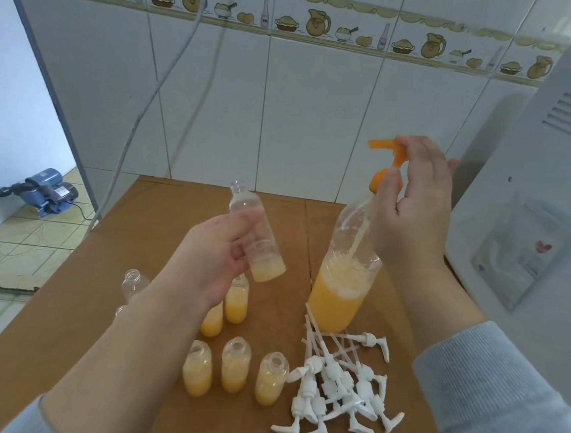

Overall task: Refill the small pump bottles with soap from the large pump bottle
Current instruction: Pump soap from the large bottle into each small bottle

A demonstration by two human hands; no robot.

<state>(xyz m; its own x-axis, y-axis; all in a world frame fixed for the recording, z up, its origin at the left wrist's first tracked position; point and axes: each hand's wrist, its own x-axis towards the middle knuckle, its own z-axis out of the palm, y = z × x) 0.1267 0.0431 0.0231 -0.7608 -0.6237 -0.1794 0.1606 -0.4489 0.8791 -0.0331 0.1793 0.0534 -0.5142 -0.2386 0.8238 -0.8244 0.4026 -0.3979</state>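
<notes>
My left hand [215, 255] grips a small clear bottle [258, 234], tilted in the air with its open neck up and left of the pump; a little orange soap lies at its bottom. The large clear bottle [339, 290] stands on the table, about half full of orange soap. My right hand [412, 206] is at its orange pump head [386, 149], fingers around the pump's neck, spout pointing left. Several small open bottles [234, 370] partly filled with orange soap stand in front. Two empty small bottles [133, 284] stand further left.
A pile of white pump tops [338, 386] lies right of the small bottles on the brown table [160, 212]. A white appliance [537, 204] stands close at the right. The tiled wall is behind; a blue machine [43, 191] sits on the floor at left.
</notes>
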